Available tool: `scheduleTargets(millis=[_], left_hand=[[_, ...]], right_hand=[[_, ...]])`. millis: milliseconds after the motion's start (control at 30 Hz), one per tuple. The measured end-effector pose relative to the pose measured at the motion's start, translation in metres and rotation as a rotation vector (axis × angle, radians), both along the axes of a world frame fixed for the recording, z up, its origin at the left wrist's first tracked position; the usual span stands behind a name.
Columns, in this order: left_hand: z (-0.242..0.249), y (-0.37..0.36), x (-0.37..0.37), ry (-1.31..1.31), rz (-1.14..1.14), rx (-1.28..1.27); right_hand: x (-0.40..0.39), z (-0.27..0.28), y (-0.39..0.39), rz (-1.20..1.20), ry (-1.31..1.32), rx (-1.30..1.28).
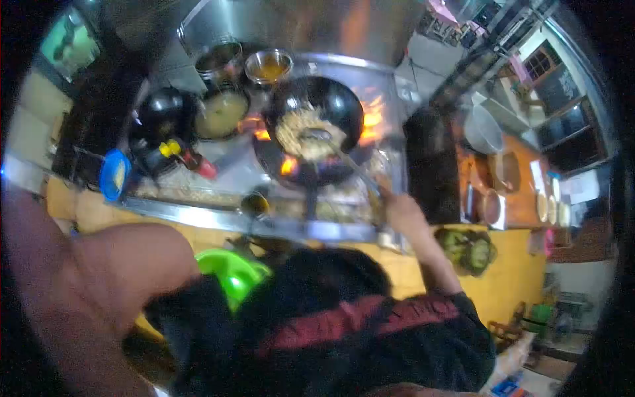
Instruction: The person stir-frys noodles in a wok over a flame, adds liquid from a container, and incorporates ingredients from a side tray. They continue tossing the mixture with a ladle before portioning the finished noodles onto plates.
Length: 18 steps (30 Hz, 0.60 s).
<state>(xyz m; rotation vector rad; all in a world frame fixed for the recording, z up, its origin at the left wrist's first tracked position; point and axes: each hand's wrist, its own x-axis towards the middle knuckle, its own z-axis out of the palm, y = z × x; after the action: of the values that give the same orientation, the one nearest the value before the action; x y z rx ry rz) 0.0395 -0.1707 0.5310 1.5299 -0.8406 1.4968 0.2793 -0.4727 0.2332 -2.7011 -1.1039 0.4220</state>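
My right hand (401, 215) is closed around the handle of a long cooking ladle (317, 134). The ladle's rounded head rests among pale brown food (291, 129) in a black wok (345, 99); the food is too blurred to name. Flames (372, 122) rise around the wok on the stove burner. My bent left arm (132, 255) comes up close to the camera on the left, and its hand lies outside the picture.
Behind the wok stand a pot of yellowish liquid (221, 114) and a metal bowl of orange liquid (270, 67). A second dark wok (165, 106) sits left, near a blue plate (116, 175). A green basin (231, 278) is below the counter's metal edge (192, 215).
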Motion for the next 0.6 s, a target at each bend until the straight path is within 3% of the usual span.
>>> scheduleTargets(millis=[33,67,133,167,300,367,433,467,500,533,567,600], left_hand=[[0.007,0.001,0.0,0.001,-0.016,0.011],[0.012,-0.002,-0.001,-0.006,-0.021,0.026],[0.017,-0.015,-0.011,-0.038,-0.013,-0.012],[0.016,-0.025,-0.02,-0.062,-0.036,-0.028],[0.008,-0.037,-0.026,-0.129,-0.078,-0.002],[0.005,-0.032,-0.025,-0.117,-0.05,-0.025],[0.006,-0.028,-0.023,-0.077,-0.017,-0.022],[0.003,-0.024,-0.023,-0.077,-0.006,-0.025],[0.002,-0.021,-0.024,-0.069,-0.001,-0.023],[0.001,-0.018,-0.023,-0.053,0.006,-0.02],[0.002,-0.014,-0.024,-0.062,0.007,-0.018],[0.003,-0.012,-0.023,-0.053,0.017,-0.03]], right_hand=[[-0.003,-0.024,0.011,0.059,-0.112,0.225],[-0.012,-0.035,0.042,-0.118,-0.132,0.026],[-0.003,-0.09,0.04,-0.013,-0.054,0.068],[0.001,-0.086,0.044,-0.012,-0.058,0.045],[0.009,0.04,0.042,-0.065,-0.056,-0.149],[-0.009,0.059,0.033,-0.102,-0.059,-0.19],[-0.013,-0.004,0.038,-0.117,0.053,0.11],[-0.013,-0.04,0.053,-0.128,0.013,-0.012],[-0.014,-0.093,0.05,0.063,-0.271,0.304],[-0.006,-0.11,0.055,0.093,-0.128,0.234],[0.003,-0.098,0.048,0.179,-0.167,0.091],[0.004,-0.052,0.042,0.118,-0.04,0.083]])
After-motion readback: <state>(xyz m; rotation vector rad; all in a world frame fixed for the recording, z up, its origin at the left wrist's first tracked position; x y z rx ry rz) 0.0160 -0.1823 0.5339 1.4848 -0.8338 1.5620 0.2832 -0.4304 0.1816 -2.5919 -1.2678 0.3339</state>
